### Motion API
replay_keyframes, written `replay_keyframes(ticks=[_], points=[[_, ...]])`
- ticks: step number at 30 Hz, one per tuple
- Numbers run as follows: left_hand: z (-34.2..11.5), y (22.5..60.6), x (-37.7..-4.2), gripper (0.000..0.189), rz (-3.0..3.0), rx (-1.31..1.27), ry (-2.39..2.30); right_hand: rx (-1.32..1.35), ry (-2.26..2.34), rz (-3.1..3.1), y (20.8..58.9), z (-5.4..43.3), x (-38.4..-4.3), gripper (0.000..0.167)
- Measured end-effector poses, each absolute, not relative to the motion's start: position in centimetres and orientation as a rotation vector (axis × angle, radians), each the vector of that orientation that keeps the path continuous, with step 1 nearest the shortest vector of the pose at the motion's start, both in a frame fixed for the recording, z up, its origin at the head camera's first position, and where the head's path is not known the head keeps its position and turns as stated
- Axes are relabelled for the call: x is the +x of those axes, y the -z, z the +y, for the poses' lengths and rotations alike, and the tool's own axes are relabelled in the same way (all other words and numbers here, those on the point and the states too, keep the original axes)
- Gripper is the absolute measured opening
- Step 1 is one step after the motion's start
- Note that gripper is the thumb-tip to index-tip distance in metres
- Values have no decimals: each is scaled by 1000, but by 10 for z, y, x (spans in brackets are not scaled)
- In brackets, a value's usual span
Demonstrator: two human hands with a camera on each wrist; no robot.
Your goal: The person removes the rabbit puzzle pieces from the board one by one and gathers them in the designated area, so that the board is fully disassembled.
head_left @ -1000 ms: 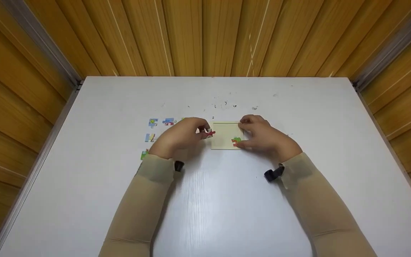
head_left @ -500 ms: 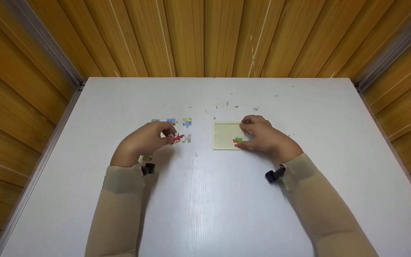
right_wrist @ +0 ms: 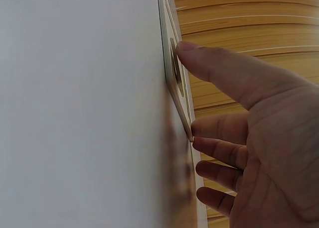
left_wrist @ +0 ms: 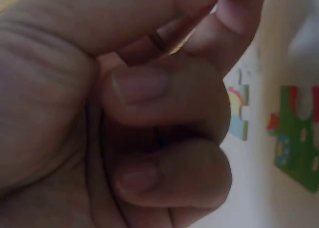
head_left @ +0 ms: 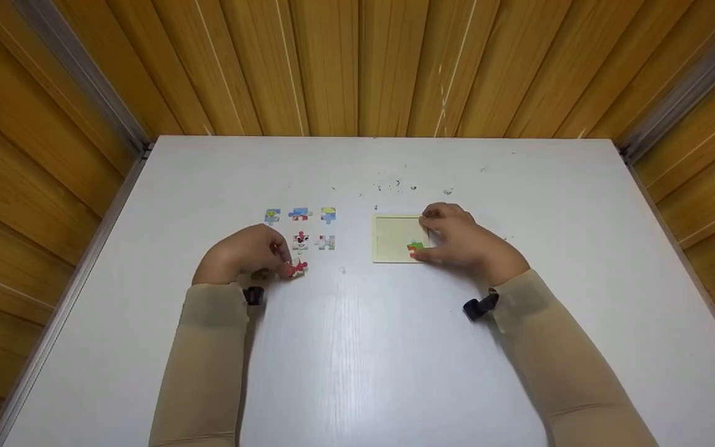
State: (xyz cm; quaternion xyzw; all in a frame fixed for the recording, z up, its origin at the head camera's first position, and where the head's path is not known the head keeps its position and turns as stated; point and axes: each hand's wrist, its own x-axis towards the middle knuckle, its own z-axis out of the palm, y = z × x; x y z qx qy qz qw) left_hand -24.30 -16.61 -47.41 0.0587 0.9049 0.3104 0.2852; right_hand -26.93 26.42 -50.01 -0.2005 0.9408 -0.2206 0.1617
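My left hand (head_left: 249, 253) pinches a red puzzle piece (head_left: 298, 268) by its left side, low over the table. Its pinching fingertips are cut off in the left wrist view, where the other fingers curl towards the palm. A piece with a red and black picture (head_left: 300, 241) lies just beyond. My right hand (head_left: 460, 234) holds the right side of the pale wooden puzzle tray (head_left: 388, 261). Its thumb rests on a green and orange puzzle piece (head_left: 416, 246) in the tray's near right corner, while the index finger touches the edge.
Several loose pieces lie in rows left of the tray, among them a blue and red piece (head_left: 300, 213), a yellow and blue piece (head_left: 328, 214) and a grey piece (head_left: 326, 243). A green piece (left_wrist: 296, 138) shows in the left wrist view. Wood-patterned walls (head_left: 357, 68) surround the table.
My left hand has moved left from the tray, set the red and black piece down among the loose ones, and taken hold of a nearer red piece. The right hand keeps its place.
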Motion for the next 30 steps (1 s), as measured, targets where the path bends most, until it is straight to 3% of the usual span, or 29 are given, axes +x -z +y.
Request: replay_keyframes(ticks=[12, 18, 30], points=[[-157, 486, -219, 6, 2587, 196, -880, -570, 624, 2687, 500, 263, -269, 90], [-150, 490, -207, 14, 2657, 125, -858, -569, 615, 2687, 501, 264, -270, 89], [-152, 492, -204, 10, 2684, 113, -840, -593, 616, 2694, 501, 265, -271, 83]])
